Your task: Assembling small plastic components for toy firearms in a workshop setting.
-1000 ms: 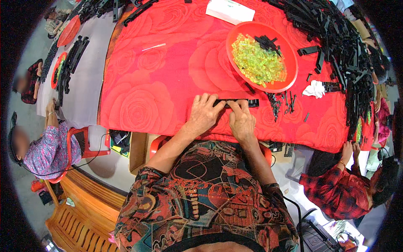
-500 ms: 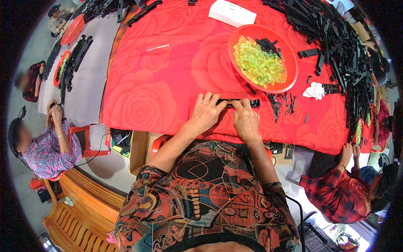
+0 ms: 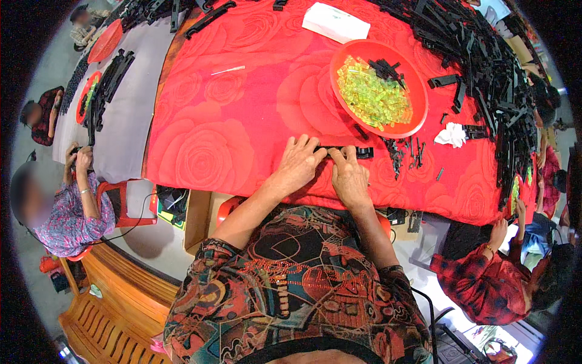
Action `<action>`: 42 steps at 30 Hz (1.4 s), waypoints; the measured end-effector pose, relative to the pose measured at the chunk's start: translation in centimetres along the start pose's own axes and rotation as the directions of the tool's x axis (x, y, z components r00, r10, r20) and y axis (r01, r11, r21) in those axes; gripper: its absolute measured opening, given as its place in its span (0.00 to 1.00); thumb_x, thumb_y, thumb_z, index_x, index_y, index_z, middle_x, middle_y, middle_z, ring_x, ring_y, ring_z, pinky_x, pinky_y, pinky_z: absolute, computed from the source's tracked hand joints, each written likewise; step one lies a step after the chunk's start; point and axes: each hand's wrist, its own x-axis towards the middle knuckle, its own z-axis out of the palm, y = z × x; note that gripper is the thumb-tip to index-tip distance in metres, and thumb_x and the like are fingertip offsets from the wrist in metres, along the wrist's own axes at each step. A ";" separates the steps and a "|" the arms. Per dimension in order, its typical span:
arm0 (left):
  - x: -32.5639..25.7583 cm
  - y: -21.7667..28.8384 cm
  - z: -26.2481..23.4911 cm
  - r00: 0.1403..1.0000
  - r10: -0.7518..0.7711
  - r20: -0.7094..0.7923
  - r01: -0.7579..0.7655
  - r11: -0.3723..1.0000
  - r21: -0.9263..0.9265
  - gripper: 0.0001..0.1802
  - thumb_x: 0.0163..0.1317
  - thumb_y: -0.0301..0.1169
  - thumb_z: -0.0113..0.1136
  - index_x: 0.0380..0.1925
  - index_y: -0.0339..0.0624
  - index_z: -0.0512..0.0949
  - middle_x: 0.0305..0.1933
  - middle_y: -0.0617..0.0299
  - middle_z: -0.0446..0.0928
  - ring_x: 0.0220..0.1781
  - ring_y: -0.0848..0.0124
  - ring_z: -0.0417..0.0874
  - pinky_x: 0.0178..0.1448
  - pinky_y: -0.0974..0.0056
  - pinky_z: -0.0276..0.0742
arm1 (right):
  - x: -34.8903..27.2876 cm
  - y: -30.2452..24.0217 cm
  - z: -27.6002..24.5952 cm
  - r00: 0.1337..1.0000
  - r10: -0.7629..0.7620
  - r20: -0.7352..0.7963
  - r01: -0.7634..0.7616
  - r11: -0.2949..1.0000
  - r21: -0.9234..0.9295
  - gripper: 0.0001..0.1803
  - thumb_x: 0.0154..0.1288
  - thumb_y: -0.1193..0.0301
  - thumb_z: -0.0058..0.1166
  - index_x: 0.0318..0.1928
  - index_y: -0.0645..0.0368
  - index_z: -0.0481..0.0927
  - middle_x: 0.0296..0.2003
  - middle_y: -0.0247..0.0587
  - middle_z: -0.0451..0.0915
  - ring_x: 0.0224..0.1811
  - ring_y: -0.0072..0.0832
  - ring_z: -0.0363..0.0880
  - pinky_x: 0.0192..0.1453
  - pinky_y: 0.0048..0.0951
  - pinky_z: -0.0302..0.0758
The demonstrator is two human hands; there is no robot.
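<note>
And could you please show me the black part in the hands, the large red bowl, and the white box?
Black part (image 3: 365, 153): head view, its exposed right end.
Large red bowl (image 3: 418, 82): head view, right inner wall.
White box (image 3: 336, 22): head view, around its middle.

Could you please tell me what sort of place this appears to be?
Probably a small hand-assembly workshop: there is a large heap of black parts, a red bowl of yellow-green translucent pieces, and other people seated nearby.
</note>
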 end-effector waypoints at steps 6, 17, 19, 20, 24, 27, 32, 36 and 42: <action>0.0 0.0 -0.2 1.000 -0.017 0.014 0.018 1.000 -0.014 0.11 0.50 0.25 0.52 0.35 0.41 0.77 0.39 0.59 0.71 0.44 0.60 0.70 0.46 0.56 0.65 | 0.0 0.0 -0.1 0.999 0.033 0.033 -0.033 0.999 0.010 0.17 0.55 0.76 0.48 0.47 0.52 0.75 0.38 0.44 0.70 0.30 0.45 0.77 0.29 0.43 0.74; 0.9 -0.4 -3.3 0.973 0.079 -0.217 -0.105 0.988 -0.110 0.14 0.50 0.34 0.63 0.35 0.40 0.77 0.39 0.56 0.74 0.41 0.58 0.74 0.46 0.56 0.69 | 0.7 1.6 -3.3 0.934 -0.009 -0.358 0.092 0.972 0.215 0.10 0.55 0.77 0.51 0.40 0.59 0.76 0.34 0.47 0.73 0.32 0.45 0.76 0.33 0.41 0.74; 0.7 -2.1 -2.6 0.967 0.019 -0.254 -0.067 0.981 -0.182 0.13 0.51 0.35 0.62 0.33 0.39 0.77 0.37 0.56 0.74 0.40 0.59 0.74 0.44 0.57 0.69 | 1.3 2.2 -4.5 0.925 -0.011 -0.380 0.101 0.971 0.218 0.08 0.56 0.77 0.50 0.38 0.61 0.76 0.31 0.49 0.74 0.34 0.45 0.75 0.36 0.40 0.73; 0.7 -3.0 -1.8 0.959 -0.042 -0.282 -0.032 0.967 -0.254 0.12 0.52 0.36 0.62 0.31 0.39 0.77 0.34 0.56 0.75 0.38 0.59 0.75 0.41 0.58 0.69 | 1.7 2.8 -4.8 0.923 -0.010 -0.384 0.098 0.973 0.211 0.08 0.56 0.77 0.50 0.38 0.61 0.76 0.31 0.49 0.74 0.34 0.45 0.75 0.36 0.40 0.73; 0.4 -4.4 -0.8 0.936 -0.254 -0.246 0.106 0.865 -0.490 0.09 0.55 0.31 0.58 0.26 0.34 0.76 0.29 0.54 0.76 0.34 0.58 0.77 0.40 0.59 0.71 | 4.3 5.6 -6.6 0.882 0.004 -0.470 0.048 0.994 0.098 0.05 0.56 0.76 0.49 0.35 0.61 0.76 0.30 0.51 0.74 0.33 0.48 0.75 0.36 0.43 0.72; 0.4 -4.8 -0.6 0.941 -0.245 -0.234 0.108 0.872 -0.477 0.10 0.57 0.31 0.56 0.25 0.34 0.75 0.28 0.53 0.76 0.34 0.57 0.77 0.39 0.60 0.72 | 7.1 8.3 -8.0 0.879 0.035 -0.476 -0.072 0.996 -0.059 0.05 0.58 0.74 0.48 0.33 0.60 0.76 0.30 0.52 0.75 0.32 0.49 0.75 0.35 0.44 0.72; 0.6 -5.1 -0.4 0.928 -0.302 -0.218 0.121 0.798 -0.590 0.10 0.58 0.31 0.55 0.24 0.34 0.75 0.26 0.53 0.74 0.32 0.57 0.76 0.37 0.60 0.71 | 12.6 11.6 -8.4 0.899 0.141 -0.415 -0.269 0.925 -0.267 0.08 0.58 0.69 0.48 0.33 0.60 0.76 0.32 0.53 0.75 0.33 0.52 0.77 0.34 0.50 0.74; 0.7 -4.8 -0.6 0.934 -0.275 -0.229 0.118 0.841 -0.527 0.11 0.58 0.31 0.55 0.23 0.33 0.74 0.24 0.53 0.72 0.30 0.57 0.75 0.36 0.59 0.70 | 15.4 14.1 -7.2 0.919 0.208 -0.336 -0.318 0.894 -0.316 0.11 0.57 0.70 0.48 0.42 0.54 0.75 0.35 0.55 0.76 0.36 0.53 0.77 0.38 0.50 0.74; 0.6 -4.9 -0.7 0.940 -0.256 -0.227 0.116 0.862 -0.493 0.11 0.58 0.31 0.56 0.22 0.34 0.74 0.23 0.54 0.72 0.29 0.57 0.74 0.35 0.58 0.70 | 18.2 14.9 -6.1 0.971 0.113 -0.212 -0.204 0.852 -0.482 0.12 0.60 0.71 0.42 0.44 0.52 0.72 0.35 0.54 0.75 0.33 0.51 0.79 0.34 0.48 0.75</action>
